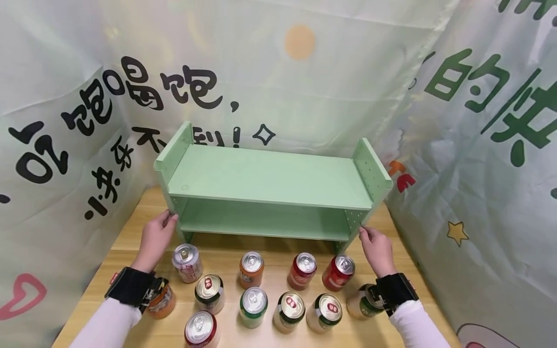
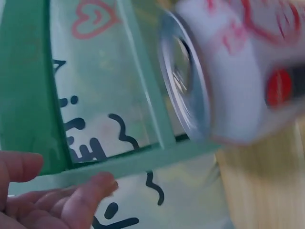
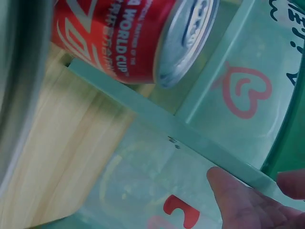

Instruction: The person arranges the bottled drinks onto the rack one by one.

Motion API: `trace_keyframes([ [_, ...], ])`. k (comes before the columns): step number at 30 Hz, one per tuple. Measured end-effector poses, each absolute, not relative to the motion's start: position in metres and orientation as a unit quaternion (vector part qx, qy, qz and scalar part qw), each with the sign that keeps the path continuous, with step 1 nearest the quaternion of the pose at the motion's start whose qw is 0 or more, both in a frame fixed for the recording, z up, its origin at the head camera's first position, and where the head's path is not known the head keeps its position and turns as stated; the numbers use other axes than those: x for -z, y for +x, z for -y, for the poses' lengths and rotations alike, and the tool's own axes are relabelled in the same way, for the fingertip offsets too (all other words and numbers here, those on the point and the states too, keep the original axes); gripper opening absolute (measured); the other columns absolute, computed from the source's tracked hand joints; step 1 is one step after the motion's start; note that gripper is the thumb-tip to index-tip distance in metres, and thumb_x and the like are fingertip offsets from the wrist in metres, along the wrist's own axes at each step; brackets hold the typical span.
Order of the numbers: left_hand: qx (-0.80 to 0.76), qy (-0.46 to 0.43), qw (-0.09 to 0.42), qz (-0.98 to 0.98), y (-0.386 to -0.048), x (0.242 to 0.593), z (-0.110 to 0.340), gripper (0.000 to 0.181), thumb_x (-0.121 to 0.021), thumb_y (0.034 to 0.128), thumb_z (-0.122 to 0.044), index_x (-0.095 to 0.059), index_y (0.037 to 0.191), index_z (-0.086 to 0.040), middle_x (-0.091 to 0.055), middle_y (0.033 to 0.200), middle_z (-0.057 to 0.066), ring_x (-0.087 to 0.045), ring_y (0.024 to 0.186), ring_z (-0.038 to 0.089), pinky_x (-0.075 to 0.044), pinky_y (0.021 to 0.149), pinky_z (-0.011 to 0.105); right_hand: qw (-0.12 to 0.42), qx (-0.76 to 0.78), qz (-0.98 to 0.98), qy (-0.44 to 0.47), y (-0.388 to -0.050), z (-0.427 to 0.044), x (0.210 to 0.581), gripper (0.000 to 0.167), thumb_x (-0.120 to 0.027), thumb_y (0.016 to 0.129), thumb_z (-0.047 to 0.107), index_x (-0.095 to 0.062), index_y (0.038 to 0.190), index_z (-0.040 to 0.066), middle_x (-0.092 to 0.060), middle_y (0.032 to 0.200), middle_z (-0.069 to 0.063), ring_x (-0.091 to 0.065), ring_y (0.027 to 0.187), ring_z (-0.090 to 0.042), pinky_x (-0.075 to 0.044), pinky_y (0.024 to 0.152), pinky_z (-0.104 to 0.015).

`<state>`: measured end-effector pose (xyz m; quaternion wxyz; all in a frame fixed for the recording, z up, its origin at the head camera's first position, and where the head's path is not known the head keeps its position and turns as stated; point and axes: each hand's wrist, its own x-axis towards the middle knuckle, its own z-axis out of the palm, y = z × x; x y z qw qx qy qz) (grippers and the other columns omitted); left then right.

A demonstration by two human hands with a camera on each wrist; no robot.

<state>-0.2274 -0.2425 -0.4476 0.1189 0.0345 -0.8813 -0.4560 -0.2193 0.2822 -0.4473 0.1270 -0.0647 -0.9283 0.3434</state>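
- Two hands hold one green shelf (image 1: 270,176), which stands on the wooden desk (image 1: 141,217), behind the cans
- Left hand (image 1: 154,244): its fingers pinch the front edge of the left side panel (image 1: 174,150), with the thumb on one face and the fingers on the other
- Right hand (image 1: 377,249): its fingers are clamped in the same manner on the right side panel (image 1: 373,169)
- Between these panels lie two boards, the upper one open to above and the lower one partly in shadow under it
- Eleven drink cans are on the desk in front of the shelf, with silver or gold-toned lids; what is inside them cannot be seen
- Farther row, from left: a pale can with pink marks (image 1: 187,263), an orange can (image 1: 251,270) and two red cans (image 1: 302,271)
- Nearer to the person: four cans with green and gold-toned sides (image 1: 289,313), one green can with a silver lid (image 1: 253,308) and one dark red can (image 1: 201,329)
- Beside the left wrist, a second orange can (image 1: 164,304) is partly hidden by the black wristband (image 1: 128,286)
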Motion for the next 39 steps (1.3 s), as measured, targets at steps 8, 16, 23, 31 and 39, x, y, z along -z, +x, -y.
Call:
trace_keyframes([
  [8, 0.485, 0.059, 0.079, 0.869, -0.215, 0.442, 0.237, 0.059, -0.040, 0.1010, -0.033, -0.036, 0.137, 0.013, -0.040, 0.137, 0.033, -0.042, 0.126, 0.046, -0.038, 0.103, 0.053, 0.120, -0.353, 0.926, -0.052, -0.211, -0.278, 0.448, 0.042, -0.043, 0.101, 0.026, -0.061, 0.116, -0.008, -0.068, 0.099, -0.025, -0.067, 0.087, -0.034, -0.055, 0.075, -0.042],
  [16, 0.507, 0.010, 0.021, 0.862, -0.210, 0.427, 0.214, 0.060, -0.044, 0.0999, -0.035, -0.037, 0.139, 0.010, -0.050, 0.131, 0.031, -0.052, 0.119, 0.042, -0.043, 0.100, 0.050, 0.116, -0.345, 0.931, -0.042, -0.211, -0.278, 0.445, 0.038, -0.043, 0.099, 0.020, -0.061, 0.116, -0.008, -0.068, 0.099, -0.025, -0.066, 0.088, -0.034, -0.053, 0.075, -0.041],
  [23, 0.466, -0.103, 0.008, 0.879, -0.225, 0.421, 0.171, 0.042, -0.054, 0.0960, -0.021, -0.054, 0.126, 0.008, -0.059, 0.122, 0.027, -0.060, 0.108, 0.038, -0.049, 0.092, 0.048, 0.112, -0.327, 0.938, -0.032, -0.208, -0.280, 0.446, 0.035, -0.044, 0.098, 0.016, -0.061, 0.115, -0.009, -0.066, 0.102, -0.026, -0.063, 0.091, -0.035, -0.050, 0.077, -0.045],
  [31, 0.468, -0.170, -0.055, 0.865, -0.238, 0.417, 0.097, 0.043, -0.058, 0.0937, -0.024, -0.056, 0.127, 0.003, -0.061, 0.123, 0.019, -0.060, 0.110, 0.032, -0.050, 0.093, 0.043, 0.102, -0.325, 0.939, -0.039, -0.201, -0.282, 0.450, 0.036, -0.046, 0.097, 0.017, -0.060, 0.116, -0.010, -0.065, 0.107, -0.027, -0.062, 0.098, -0.039, -0.050, 0.083, -0.049],
  [39, 0.454, -0.220, -0.098, 0.858, -0.238, 0.419, 0.050, 0.043, -0.058, 0.0933, -0.020, -0.054, 0.126, 0.007, -0.065, 0.116, 0.019, -0.063, 0.105, 0.029, -0.051, 0.092, 0.041, 0.076, -0.321, 0.943, -0.038, -0.195, -0.279, 0.453, 0.034, -0.049, 0.096, 0.013, -0.059, 0.116, -0.012, -0.064, 0.108, -0.029, -0.061, 0.102, -0.041, -0.050, 0.087, -0.050],
])
